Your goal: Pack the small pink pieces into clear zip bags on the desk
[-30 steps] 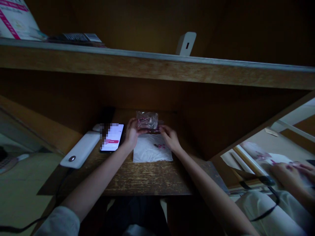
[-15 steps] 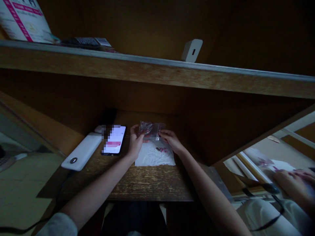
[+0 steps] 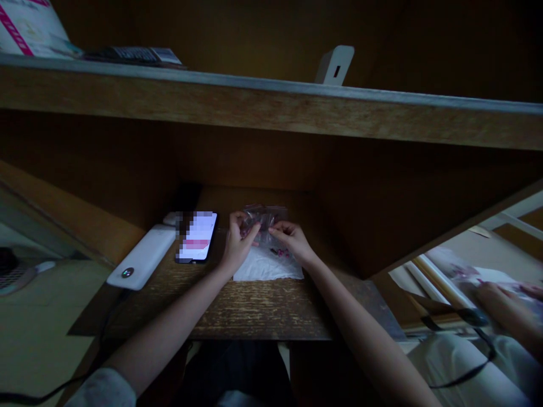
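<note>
Between my two hands is a small clear plastic bag (image 3: 263,219), crinkled and see-through. My left hand (image 3: 241,237) pinches its left side between thumb and fingers. On the right side, the thumb and fingertips of my right hand (image 3: 292,236) grip the same plastic. Below them a white tissue-like sheet (image 3: 263,268) lies on the wooden board. Some small pink and dark pieces (image 3: 280,252) rest on that sheet, too small to make out. What the bag contains is unclear.
Left of my hands lie a lit phone (image 3: 198,237) and a white power bank (image 3: 142,257) with a cable. A wooden shelf edge (image 3: 254,102) crosses above, bearing a white charger (image 3: 336,65). At right another person's hand (image 3: 503,302) works over a pale sheet.
My hands have come closer together on the plastic bag, the right one shifting slightly left. The camera view has tilted a little, so the shelf sits higher.
</note>
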Action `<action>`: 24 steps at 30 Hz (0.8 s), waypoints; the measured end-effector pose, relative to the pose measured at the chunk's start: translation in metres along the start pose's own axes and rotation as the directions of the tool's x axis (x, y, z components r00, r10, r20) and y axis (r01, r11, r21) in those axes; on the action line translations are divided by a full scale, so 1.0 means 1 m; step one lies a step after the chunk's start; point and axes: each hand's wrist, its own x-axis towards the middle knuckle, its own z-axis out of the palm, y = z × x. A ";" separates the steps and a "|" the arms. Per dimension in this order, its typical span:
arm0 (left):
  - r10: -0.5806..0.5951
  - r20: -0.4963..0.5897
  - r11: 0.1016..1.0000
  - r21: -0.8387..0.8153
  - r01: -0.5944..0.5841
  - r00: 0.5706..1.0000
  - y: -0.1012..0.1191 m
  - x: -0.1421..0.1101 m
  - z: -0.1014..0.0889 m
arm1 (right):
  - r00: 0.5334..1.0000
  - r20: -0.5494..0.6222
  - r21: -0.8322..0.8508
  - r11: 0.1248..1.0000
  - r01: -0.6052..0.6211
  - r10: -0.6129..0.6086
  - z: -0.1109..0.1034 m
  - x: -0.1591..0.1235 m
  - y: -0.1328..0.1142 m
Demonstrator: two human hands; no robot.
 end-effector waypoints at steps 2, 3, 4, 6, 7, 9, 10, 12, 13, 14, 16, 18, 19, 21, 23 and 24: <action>0.000 0.055 0.999 0.052 -0.003 0.998 -0.001 -0.001 0.000 | 1.000 0.021 -0.012 1.000 0.015 -0.015 0.001 -0.002 -0.001; -0.004 0.078 0.997 0.073 -0.002 0.997 -0.002 -0.001 0.001 | 0.999 0.037 -0.012 1.000 0.025 -0.024 0.001 -0.003 -0.001; -0.006 0.095 0.996 0.088 -0.002 0.995 -0.003 -0.001 0.001 | 0.998 0.056 -0.010 0.999 0.033 -0.032 0.002 -0.004 -0.001; -0.008 0.116 0.995 0.095 -0.003 0.993 -0.007 0.000 0.002 | 0.994 0.103 -0.018 0.999 0.049 -0.047 0.002 -0.005 -0.002; -0.015 0.131 0.996 0.091 0.003 0.991 -0.008 0.000 0.003 | 0.991 0.122 -0.030 0.998 0.058 -0.053 0.003 -0.006 -0.002; -0.053 0.161 0.997 0.064 0.043 0.985 -0.009 0.001 0.004 | 0.988 0.140 -0.057 0.996 0.073 -0.064 0.003 -0.007 -0.002; -0.082 0.171 0.996 0.045 0.075 0.982 -0.009 0.001 0.004 | 0.987 0.146 -0.066 0.995 0.078 -0.068 0.004 -0.007 -0.003; -0.143 0.185 0.990 0.008 0.144 0.972 -0.008 0.001 0.005 | 0.985 0.156 -0.072 0.994 0.084 -0.072 0.004 -0.007 -0.004; -0.166 0.192 0.985 -0.006 0.170 0.967 -0.007 0.002 0.005 | 0.984 0.163 -0.070 0.994 0.088 -0.075 0.004 -0.007 -0.004; -0.183 0.200 0.982 -0.015 0.190 0.963 -0.006 0.002 0.005 | 0.982 0.172 -0.069 0.993 0.093 -0.080 0.004 -0.007 -0.005; -0.204 0.223 0.977 -0.019 0.213 0.953 -0.006 0.002 0.006 | 0.980 0.181 -0.068 0.993 0.098 -0.084 0.003 -0.008 -0.006; -0.220 0.242 0.973 -0.012 0.230 0.945 -0.006 0.002 0.005 | 0.979 0.183 -0.070 0.993 0.099 -0.085 0.003 -0.008 -0.006; -0.228 0.254 0.971 -0.008 0.238 0.940 -0.006 0.002 0.005 | 0.980 0.180 -0.073 0.992 0.099 -0.084 0.002 -0.008 -0.006; -0.236 0.278 0.969 -0.008 0.248 0.931 -0.008 0.003 0.005 | 0.981 0.176 -0.081 0.992 0.096 -0.080 0.002 -0.009 -0.007; -0.230 0.290 0.970 -0.008 0.243 0.929 -0.010 0.003 0.005 | 0.981 0.182 -0.083 0.993 0.088 -0.072 0.001 -0.009 -0.007; -0.221 0.289 0.973 -0.004 0.231 0.932 -0.011 0.003 0.005 | 0.980 0.186 -0.081 0.993 0.084 -0.067 0.000 -0.009 -0.006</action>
